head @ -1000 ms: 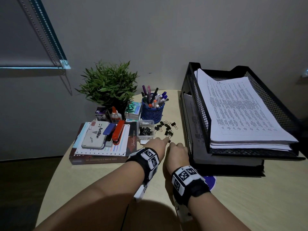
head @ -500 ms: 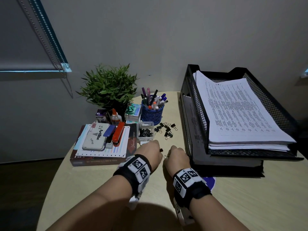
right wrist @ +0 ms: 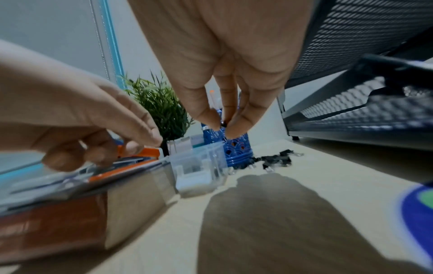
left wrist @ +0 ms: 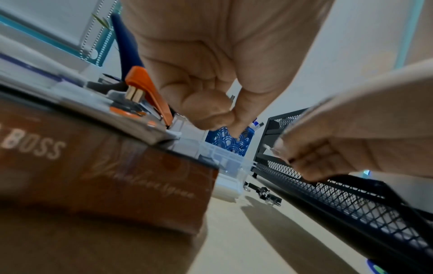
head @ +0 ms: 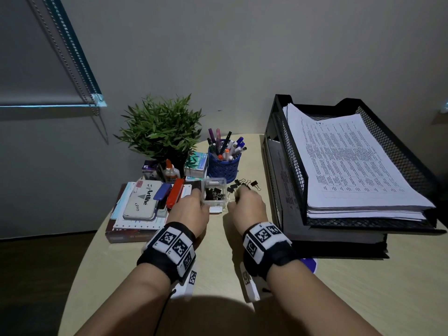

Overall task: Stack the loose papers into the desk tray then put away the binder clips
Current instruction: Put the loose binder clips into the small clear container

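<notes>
**Both hands at the clip box, hemmed in by desk clutter**

The clear plastic box (head: 214,195) with binder clips inside stands on the worktop (head: 218,263), pressed between a brown book stack (head: 126,235) on its left and the loose binder clips (head: 242,185) scattered to its right. Behind it stands a blue pen cup (head: 224,166), with a potted plant (head: 161,128) further left. An ink pad (head: 143,202), a blue stapler (head: 162,192) and an orange stapler (head: 175,195) lie on the book stack. The black mesh desk tray (head: 400,151) fills the right side, close to the clips, with the papers (head: 351,163) stacked in its top tier.

The left hand (head: 189,212) reaches over the box's left edge. The right hand (head: 249,202) hovers over the nearest loose clips.

From the head view both hands hide their fingertips. The left wrist view shows the left thumb and finger pressed together above the box; whether they hold anything cannot be told. The right wrist view shows the right fingertips (right wrist: 236,128) pinching a small dark binder clip (right wrist: 224,123) above the box.
</notes>
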Tool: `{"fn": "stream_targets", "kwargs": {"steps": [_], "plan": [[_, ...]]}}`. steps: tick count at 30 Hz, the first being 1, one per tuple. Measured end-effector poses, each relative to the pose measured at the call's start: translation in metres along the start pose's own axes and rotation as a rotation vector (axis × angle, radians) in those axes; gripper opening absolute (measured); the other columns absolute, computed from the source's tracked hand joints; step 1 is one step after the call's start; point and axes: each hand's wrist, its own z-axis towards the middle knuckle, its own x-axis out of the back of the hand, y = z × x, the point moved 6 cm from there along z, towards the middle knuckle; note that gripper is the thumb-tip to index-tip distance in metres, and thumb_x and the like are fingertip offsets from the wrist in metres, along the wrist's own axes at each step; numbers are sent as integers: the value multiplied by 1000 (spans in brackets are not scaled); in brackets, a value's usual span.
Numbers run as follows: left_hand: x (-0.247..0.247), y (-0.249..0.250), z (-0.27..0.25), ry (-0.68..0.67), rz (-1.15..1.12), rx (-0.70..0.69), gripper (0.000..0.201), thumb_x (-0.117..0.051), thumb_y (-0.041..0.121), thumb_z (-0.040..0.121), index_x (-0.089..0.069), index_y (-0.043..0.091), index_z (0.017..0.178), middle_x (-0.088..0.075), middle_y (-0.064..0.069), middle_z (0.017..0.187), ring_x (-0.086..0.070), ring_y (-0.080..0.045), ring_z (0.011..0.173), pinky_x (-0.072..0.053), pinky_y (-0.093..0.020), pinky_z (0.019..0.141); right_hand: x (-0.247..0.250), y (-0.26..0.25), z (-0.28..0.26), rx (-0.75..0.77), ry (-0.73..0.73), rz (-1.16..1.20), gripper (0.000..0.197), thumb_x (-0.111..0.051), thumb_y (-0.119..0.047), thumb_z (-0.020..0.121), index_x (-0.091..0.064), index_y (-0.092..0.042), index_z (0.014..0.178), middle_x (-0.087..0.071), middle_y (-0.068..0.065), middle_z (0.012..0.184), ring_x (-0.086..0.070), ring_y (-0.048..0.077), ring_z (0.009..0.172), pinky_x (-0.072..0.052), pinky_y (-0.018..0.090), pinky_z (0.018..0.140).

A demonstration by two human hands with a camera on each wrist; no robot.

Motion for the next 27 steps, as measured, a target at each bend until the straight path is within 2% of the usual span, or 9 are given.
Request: {"fn": "stream_targets", "kwargs": {"steps": [3, 5, 9, 13, 15, 18, 21, 23, 27], "plan": [[-6, -5, -8, -4, -24, 24, 8, -49, 24, 92, -51, 18, 96, -64, -3, 91, -61, -22, 87, -47, -32, 72, -1, -19, 7, 53, 20, 39, 25, -52, -13, 90, -52, -7, 114, -57, 14, 113, -56, 30, 102, -43, 32, 80], [-10, -7, -11, -24, -23, 37, 8, -50, 25, 91, -52, 19, 97, -64, -2, 94, -61, -22, 89, -48, -31, 75, -6, -22, 7, 67, 1, 47, 34, -53, -15, 91, -47, -9, 124, -53, 15, 121, -51, 30, 112, -42, 34, 90], [-11, -5, -17, -46, -29, 15, 4, -50, 22, 90, -48, 18, 93, -64, -5, 96, -59, -25, 90, -43, -29, 72, -20, -7, -10, 34, -73, -37, 47, -50, -18, 92, -37, -9, 136, -40, 15, 136, -36, 30, 126, -32, 35, 104], [-20, 10, -19, -108, -49, -84, 17, -49, 16, 91, -56, 13, 105, -63, -8, 106, -59, -24, 98, -42, -28, 78, -39, 25, -37, -52, -138, -176, 51, -47, -26, 93, -31, -9, 138, -34, 15, 141, -31, 32, 130, -27, 40, 110], [-31, 22, -19, -162, -30, -163, 24, -47, 15, 91, -57, 12, 113, -60, -7, 116, -58, -23, 105, -44, -29, 86, -47, 42, -44, -97, -180, -227, 57, -44, -27, 94, -23, -7, 144, -24, 18, 148, -21, 34, 138, -18, 44, 115], [-52, 36, -16, -300, 28, -217, 31, -45, 13, 93, -52, 13, 122, -53, -6, 125, -55, -23, 112, -44, -32, 94, -50, 61, -43, -151, -255, -219, 63, -38, -24, 98, -7, -5, 150, -4, 18, 157, -2, 34, 145, -6, 42, 120], [-66, 47, -9, -409, 138, -220, 29, -42, 9, 91, -46, 8, 120, -51, -15, 122, -54, -32, 110, -43, -38, 88, -48, 64, -28, -134, -262, -190, 67, -40, -17, 96, -3, -5, 150, 0, 15, 159, 0, 31, 146, -6, 41, 120], [-70, 52, -3, -429, 183, -213, 30, -43, 6, 90, -43, 6, 119, -52, -18, 118, -54, -35, 106, -43, -40, 82, -45, 61, -15, -124, -261, -161, 71, -43, -11, 93, -2, -6, 151, 0, 12, 159, -2, 30, 147, -8, 41, 120], [-79, 57, 7, -437, 219, -182, 56, -46, 10, 89, -25, 12, 141, -51, -17, 125, -53, -34, 114, -45, -40, 88, -38, 54, 8, -108, -281, -83, 76, -47, -6, 90, -3, -10, 152, 1, 7, 160, -3, 30, 147, -10, 41, 120]]}}
